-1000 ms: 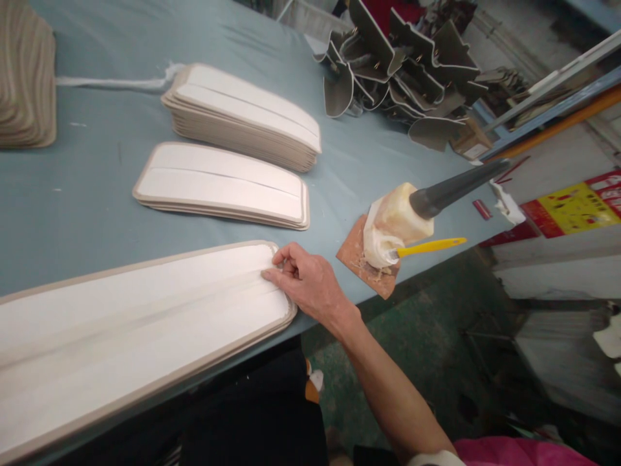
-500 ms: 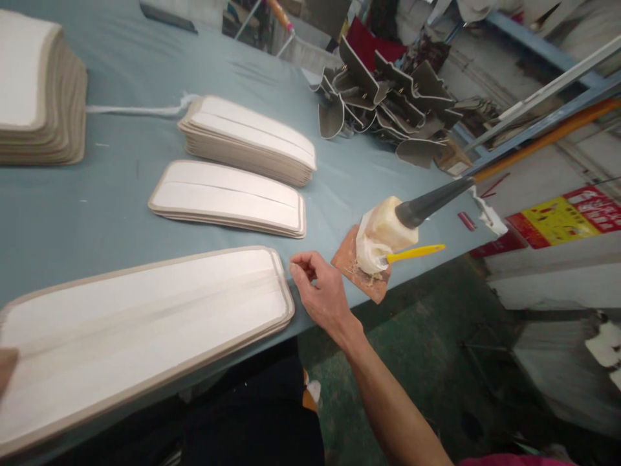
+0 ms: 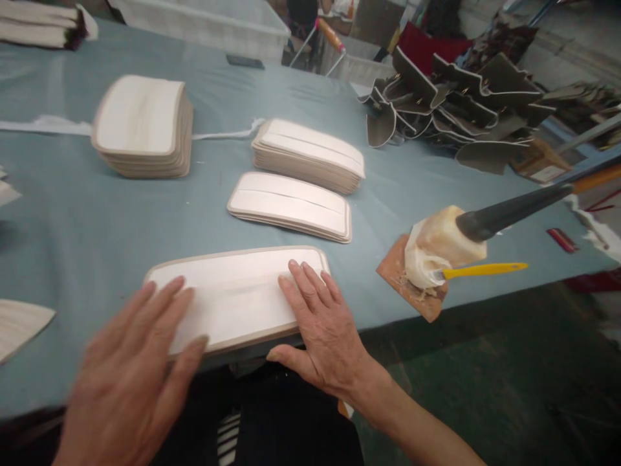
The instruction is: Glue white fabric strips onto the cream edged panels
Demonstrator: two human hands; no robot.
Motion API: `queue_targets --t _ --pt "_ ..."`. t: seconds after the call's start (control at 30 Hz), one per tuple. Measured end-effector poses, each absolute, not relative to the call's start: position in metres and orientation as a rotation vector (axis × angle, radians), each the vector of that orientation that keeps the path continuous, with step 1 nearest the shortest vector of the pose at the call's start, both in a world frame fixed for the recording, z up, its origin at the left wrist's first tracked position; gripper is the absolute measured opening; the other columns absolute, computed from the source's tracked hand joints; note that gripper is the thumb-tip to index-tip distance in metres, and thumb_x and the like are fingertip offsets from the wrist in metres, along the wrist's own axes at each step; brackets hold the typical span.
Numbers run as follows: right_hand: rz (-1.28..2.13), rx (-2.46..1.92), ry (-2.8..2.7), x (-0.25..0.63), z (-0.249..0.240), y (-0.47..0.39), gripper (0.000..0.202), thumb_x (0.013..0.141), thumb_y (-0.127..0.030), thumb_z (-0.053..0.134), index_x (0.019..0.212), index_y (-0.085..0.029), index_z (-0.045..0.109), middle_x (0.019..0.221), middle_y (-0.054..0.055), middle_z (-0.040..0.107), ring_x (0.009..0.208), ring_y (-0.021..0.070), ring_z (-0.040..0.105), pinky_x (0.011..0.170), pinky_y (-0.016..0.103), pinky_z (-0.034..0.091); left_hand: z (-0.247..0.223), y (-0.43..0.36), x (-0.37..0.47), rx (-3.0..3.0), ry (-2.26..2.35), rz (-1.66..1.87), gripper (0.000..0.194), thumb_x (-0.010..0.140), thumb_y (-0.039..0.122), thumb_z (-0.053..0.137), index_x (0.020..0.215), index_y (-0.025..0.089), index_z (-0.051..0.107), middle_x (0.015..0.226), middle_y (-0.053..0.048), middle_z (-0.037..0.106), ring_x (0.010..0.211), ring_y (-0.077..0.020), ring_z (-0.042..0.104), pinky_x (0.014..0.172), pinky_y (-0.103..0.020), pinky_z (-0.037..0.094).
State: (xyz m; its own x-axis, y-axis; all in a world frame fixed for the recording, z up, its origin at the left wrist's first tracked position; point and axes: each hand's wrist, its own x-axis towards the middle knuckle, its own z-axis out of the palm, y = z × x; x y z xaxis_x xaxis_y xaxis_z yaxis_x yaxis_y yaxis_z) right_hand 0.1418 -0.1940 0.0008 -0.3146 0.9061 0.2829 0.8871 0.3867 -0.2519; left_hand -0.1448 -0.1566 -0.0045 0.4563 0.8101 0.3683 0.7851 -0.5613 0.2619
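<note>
A long white panel with a beige border (image 3: pixel 237 304) lies on top of others like it near the table's front edge. My left hand (image 3: pixel 130 369), slightly blurred, is spread over its left end; whether the palm presses on it I cannot tell. On the right end rests my right hand (image 3: pixel 323 330), fingers stretched flat and thumb out past the front edge. Just behind lies a low stack of slit white panels (image 3: pixel 291 200), and behind that a taller stack (image 3: pixel 310 152). A block-like stack of bordered panels (image 3: pixel 140 120) stands at the back left.
To the right, a glue container (image 3: pixel 427 252) with a dark nozzle sits on a brown board (image 3: pixel 392 265), a yellow-handled brush (image 3: pixel 485 270) in it. Dark grey pieces (image 3: pixel 436 103) are heaped at the back right. A white bin (image 3: pixel 208 26) stands behind the blue-green table (image 3: pixel 204 213).
My right hand has gone from beside the panel's right end to lying flat on it. My left hand has come fully into view, spread over the left end. The view has shifted left.
</note>
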Motion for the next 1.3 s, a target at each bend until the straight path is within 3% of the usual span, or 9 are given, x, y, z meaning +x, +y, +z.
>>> queue_targets --t 0.13,0.27,0.4,0.53,0.7,0.8,0.93,1.1,1.3 --pt "0.056 -1.514 -2.288 0.132 0.002 -0.188 0.087 0.104 -0.076 0.046 0.163 -0.012 0.048 0.177 0.02 0.035 0.166 0.034 0.028 0.135 0.057 0.022 -0.004 -0.159 -0.102 2.88 1.303 0.546 0.073 0.11 0.045 0.034 0.176 0.02 0.015 0.179 -0.015 0.034 0.167 -0.0404 0.027 0.13 -0.061 0.031" --pt "0.13 -1.508 -2.317 0.127 -0.007 -0.179 0.094 0.1 -0.083 0.044 0.162 -0.014 0.051 0.176 0.02 0.038 0.165 0.0358 0.031 0.134 0.059 0.025 -0.015 -0.155 -0.095 2.94 1.292 0.458 0.074 0.11 0.052 0.031 0.175 0.019 0.02 0.177 -0.016 0.038 0.165 -0.0436 0.029 0.127 -0.062 0.033" --pt "0.214 -1.525 -2.39 0.125 -0.019 -0.177 0.095 0.098 -0.082 0.051 0.163 -0.012 0.049 0.174 0.023 0.039 0.164 0.0387 0.031 0.133 0.062 0.026 -0.02 -0.157 -0.096 2.92 1.274 0.391 0.074 0.109 0.056 0.03 0.171 0.015 0.035 0.175 -0.016 0.04 0.163 -0.0457 0.032 0.125 -0.063 0.034" --pt "0.253 -1.518 -2.419 0.124 -0.022 -0.177 0.098 0.096 -0.08 0.057 0.163 -0.009 0.048 0.174 0.025 0.038 0.164 0.0427 0.03 0.132 0.067 0.024 -0.015 -0.158 -0.089 2.765 1.367 0.312 0.071 0.107 0.058 0.039 0.162 0.015 0.052 0.173 -0.015 0.044 0.161 -0.0459 0.037 0.127 -0.064 0.034" --pt "0.246 -1.524 -2.44 0.123 -0.019 -0.175 0.104 0.094 -0.084 0.056 0.163 -0.006 0.046 0.174 0.027 0.036 0.163 0.0451 0.029 0.132 0.068 0.024 -0.015 -0.157 -0.087 2.685 1.393 0.322 0.067 0.103 0.055 0.05 0.158 0.017 0.058 0.17 -0.014 0.048 0.16 -0.045 0.038 0.129 -0.064 0.034" --pt "0.214 -1.532 -2.452 0.123 -0.014 -0.175 0.104 0.095 -0.085 0.053 0.163 -0.007 0.045 0.176 0.025 0.035 0.164 0.0435 0.029 0.133 0.066 0.025 -0.022 -0.155 -0.094 2.743 1.309 0.435 0.066 0.105 0.048 0.045 0.163 0.017 0.051 0.172 -0.017 0.044 0.162 -0.0458 0.033 0.129 -0.069 0.031" --pt "0.177 -1.58 -2.449 0.134 -0.013 -0.178 0.098 0.097 -0.082 0.054 0.163 -0.01 0.046 0.175 0.021 0.037 0.163 0.0388 0.033 0.133 0.061 0.028 -0.032 -0.153 -0.107 2.826 1.203 0.535 0.072 0.107 0.045 0.041 0.174 0.023 0.025 0.177 -0.019 0.035 0.163 -0.05 0.026 0.126 -0.079 0.029" --pt "0.15 -1.619 -2.396 0.159 -0.02 -0.191 0.096 0.099 -0.076 0.058 0.164 -0.006 0.045 0.175 0.023 0.036 0.164 0.037 0.032 0.134 0.057 0.027 -0.029 -0.159 -0.127 2.743 1.343 0.484 0.075 0.107 0.049 0.043 0.175 0.039 0.013 0.183 -0.004 0.02 0.167 -0.0443 0.021 0.131 -0.075 0.025" --pt "0.147 -1.675 -2.366 0.184 -0.025 -0.202 0.096 0.099 -0.074 0.058 0.163 -0.004 0.047 0.174 0.026 0.037 0.163 0.0369 0.035 0.133 0.055 0.031 -0.027 -0.162 -0.155 2.707 1.397 0.491 0.079 0.106 0.055 0.045 0.175 0.041 0.009 0.184 0.002 0.013 0.166 -0.0435 0.026 0.132 -0.071 0.029"
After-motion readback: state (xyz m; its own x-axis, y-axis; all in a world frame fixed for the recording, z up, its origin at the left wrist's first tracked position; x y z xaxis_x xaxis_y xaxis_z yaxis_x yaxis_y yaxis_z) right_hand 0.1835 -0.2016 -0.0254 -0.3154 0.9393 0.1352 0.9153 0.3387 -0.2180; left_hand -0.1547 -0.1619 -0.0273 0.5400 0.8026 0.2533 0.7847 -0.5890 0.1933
